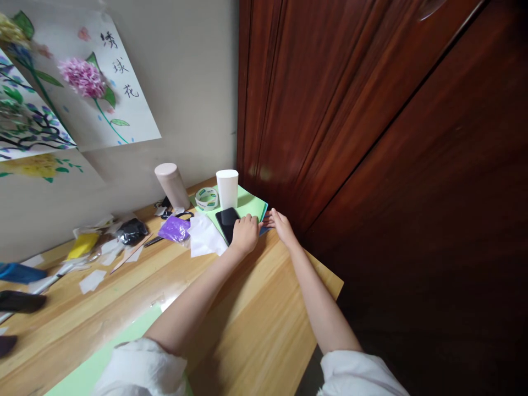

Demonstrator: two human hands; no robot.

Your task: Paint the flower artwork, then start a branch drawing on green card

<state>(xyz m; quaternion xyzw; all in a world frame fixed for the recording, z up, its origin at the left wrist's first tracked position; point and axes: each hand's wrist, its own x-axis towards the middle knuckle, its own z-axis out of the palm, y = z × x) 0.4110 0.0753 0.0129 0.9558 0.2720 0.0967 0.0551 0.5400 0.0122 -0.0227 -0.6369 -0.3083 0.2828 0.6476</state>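
A stack of coloured paper with a green sheet on top lies at the far corner of the table. My left hand bends over its near edge beside a black phone, fingers curled and closed on the paper. My right hand is at the stack's right corner, its fingers stretched out against the edge; some fingertips are hidden. On the green sheet stand a white cup and a roll of tape. A white paper piece lies left of the phone.
A pale pink bottle stands by the wall. Scissors, a purple packet, a black packet and paper scraps spread leftward. Another green sheet lies near my left arm. A dark wooden cabinet rises beyond the table's right edge.
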